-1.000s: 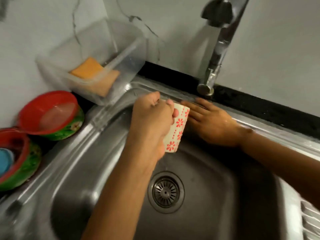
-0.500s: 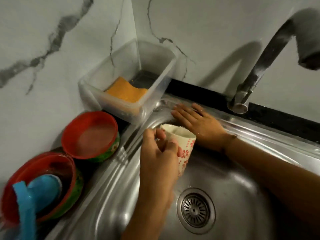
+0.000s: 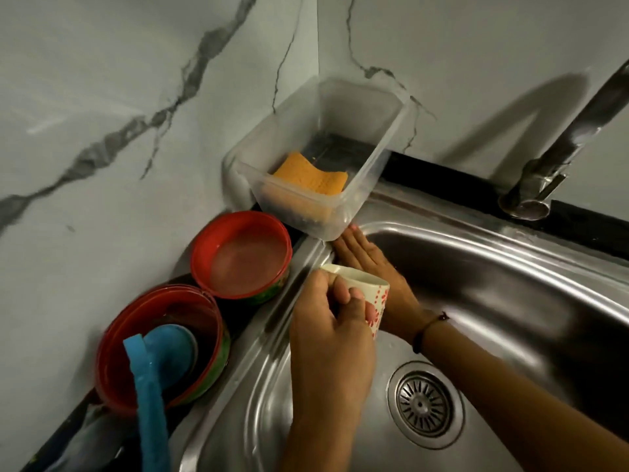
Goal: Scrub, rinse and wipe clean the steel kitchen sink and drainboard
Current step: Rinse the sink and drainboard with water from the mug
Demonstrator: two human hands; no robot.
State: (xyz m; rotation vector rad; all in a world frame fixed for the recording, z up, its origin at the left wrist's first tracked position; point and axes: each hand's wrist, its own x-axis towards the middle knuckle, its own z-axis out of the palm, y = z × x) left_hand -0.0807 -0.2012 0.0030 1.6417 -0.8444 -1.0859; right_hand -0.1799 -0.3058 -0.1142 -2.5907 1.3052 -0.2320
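Left hand [image 3: 332, 338]: I saw its fingers curled round the cup [image 3: 369, 298].
Right hand [image 3: 371, 264]: fingers straight, together, flat on the sink [image 3: 510, 267] corner at eleven o'clock.

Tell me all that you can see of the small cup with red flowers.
The cup is small and cream-white, with a pattern of red flowers and dots on its side. It looks like ceramic or plastic; I cannot tell which. It is tilted, with its open mouth up toward the camera, and what is inside is not visible. The left hand grips it by the rim, above the steel sink, near the back left corner. The right hand lies behind it.
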